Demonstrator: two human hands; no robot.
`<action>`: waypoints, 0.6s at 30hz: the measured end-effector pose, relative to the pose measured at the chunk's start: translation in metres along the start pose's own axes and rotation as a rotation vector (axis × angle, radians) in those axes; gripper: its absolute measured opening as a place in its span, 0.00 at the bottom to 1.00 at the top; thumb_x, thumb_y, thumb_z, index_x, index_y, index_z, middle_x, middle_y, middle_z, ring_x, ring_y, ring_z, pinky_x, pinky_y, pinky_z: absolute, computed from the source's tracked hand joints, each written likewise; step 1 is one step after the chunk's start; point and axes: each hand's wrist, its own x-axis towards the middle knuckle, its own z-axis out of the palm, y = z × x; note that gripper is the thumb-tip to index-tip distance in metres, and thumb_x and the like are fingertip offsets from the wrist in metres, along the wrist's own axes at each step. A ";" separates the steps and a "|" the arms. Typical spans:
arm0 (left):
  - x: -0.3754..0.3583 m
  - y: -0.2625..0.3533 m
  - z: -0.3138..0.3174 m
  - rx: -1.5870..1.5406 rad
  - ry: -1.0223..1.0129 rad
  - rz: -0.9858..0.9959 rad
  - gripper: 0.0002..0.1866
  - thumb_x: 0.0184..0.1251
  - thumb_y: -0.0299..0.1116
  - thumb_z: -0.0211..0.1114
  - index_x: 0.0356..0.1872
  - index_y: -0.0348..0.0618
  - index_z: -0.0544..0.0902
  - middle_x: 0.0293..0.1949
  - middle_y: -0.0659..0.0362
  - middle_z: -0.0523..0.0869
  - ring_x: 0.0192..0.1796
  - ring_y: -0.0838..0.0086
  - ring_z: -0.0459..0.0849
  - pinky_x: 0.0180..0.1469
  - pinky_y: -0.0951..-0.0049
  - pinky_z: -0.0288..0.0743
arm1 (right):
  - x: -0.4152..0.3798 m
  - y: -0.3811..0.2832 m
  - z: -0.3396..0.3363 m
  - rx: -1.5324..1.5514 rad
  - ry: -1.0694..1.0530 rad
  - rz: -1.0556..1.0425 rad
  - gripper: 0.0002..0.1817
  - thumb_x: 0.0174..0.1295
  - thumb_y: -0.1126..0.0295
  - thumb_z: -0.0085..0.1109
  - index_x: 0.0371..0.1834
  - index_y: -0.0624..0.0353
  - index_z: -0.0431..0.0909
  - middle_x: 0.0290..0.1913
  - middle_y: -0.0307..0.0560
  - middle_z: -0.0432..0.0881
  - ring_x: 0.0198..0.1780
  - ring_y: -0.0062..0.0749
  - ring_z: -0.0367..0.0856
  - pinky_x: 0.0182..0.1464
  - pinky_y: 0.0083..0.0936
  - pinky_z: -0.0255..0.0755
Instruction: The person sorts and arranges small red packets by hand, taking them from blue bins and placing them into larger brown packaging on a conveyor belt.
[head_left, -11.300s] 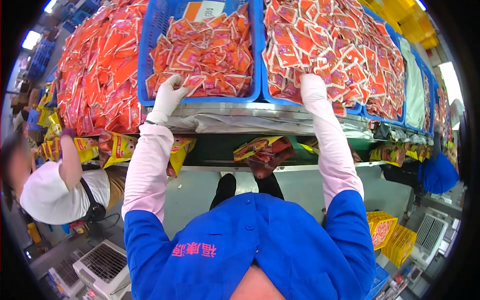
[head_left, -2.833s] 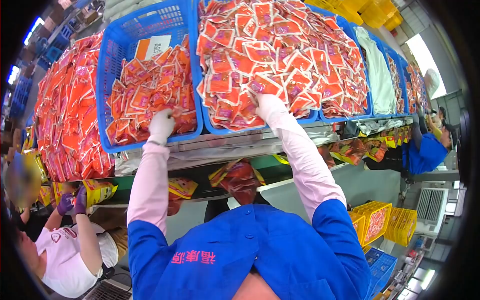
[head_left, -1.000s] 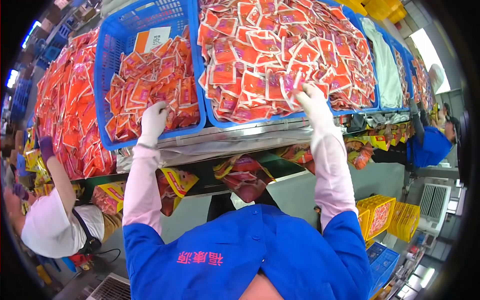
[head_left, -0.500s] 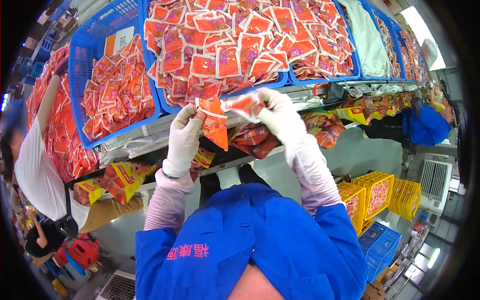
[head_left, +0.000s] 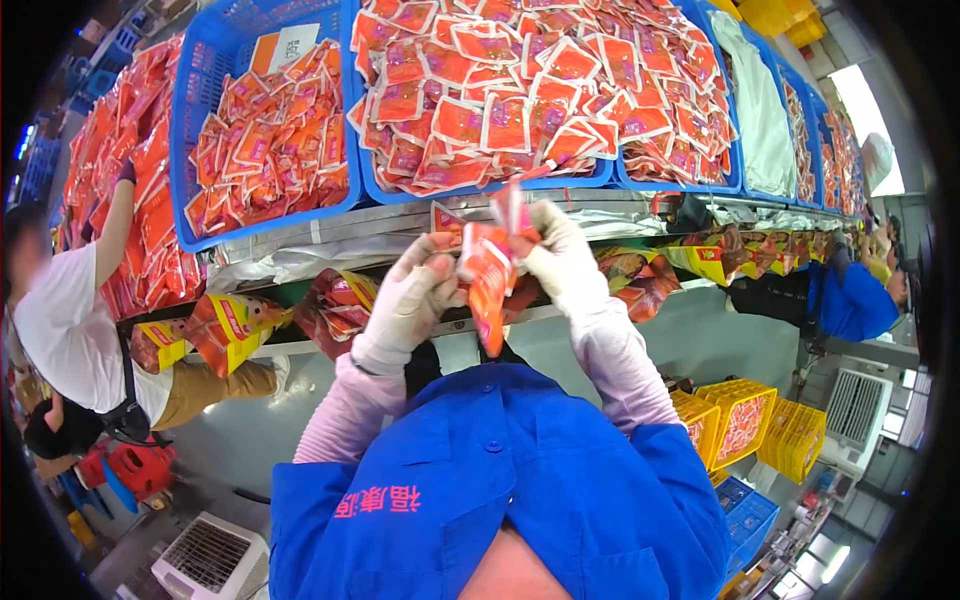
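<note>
My left hand [head_left: 412,300], in a white glove with bare fingertips, is closed at the left edge of an orange sachet [head_left: 486,285] that hangs in front of my chest. Gloved as well, my right hand [head_left: 562,258] pinches a red-and-white sachet [head_left: 514,212], blurred by motion, against the upper part of the orange one. The two sachets overlap, so their exact contact is hard to make out. Just beyond my hands, a large blue crate [head_left: 607,172] is heaped with red sachets [head_left: 508,122]. Below the table edge, a red-and-yellow bag [head_left: 340,305] hangs left of my left hand.
A second blue crate [head_left: 186,165] with orange sachets stands to the left. A co-worker in a white shirt [head_left: 75,310] reaches into red packets at far left. More printed bags [head_left: 640,285] line the table's front. Yellow crates [head_left: 738,420] stand on the floor at right.
My left hand has moved right and lower with the orange sachet. The red-and-white sachet in my right hand has come against it. The view has shifted, showing more of the left side.
</note>
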 end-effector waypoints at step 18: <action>-0.043 0.007 -0.081 2.162 -0.125 0.633 0.04 0.54 0.30 0.64 0.31 0.49 0.85 0.29 0.62 0.82 0.40 0.70 0.84 0.72 0.45 0.67 | 0.020 0.078 0.061 -1.373 -0.671 -0.219 0.10 0.62 0.69 0.62 0.45 0.58 0.82 0.44 0.51 0.87 0.45 0.48 0.86 0.48 0.38 0.80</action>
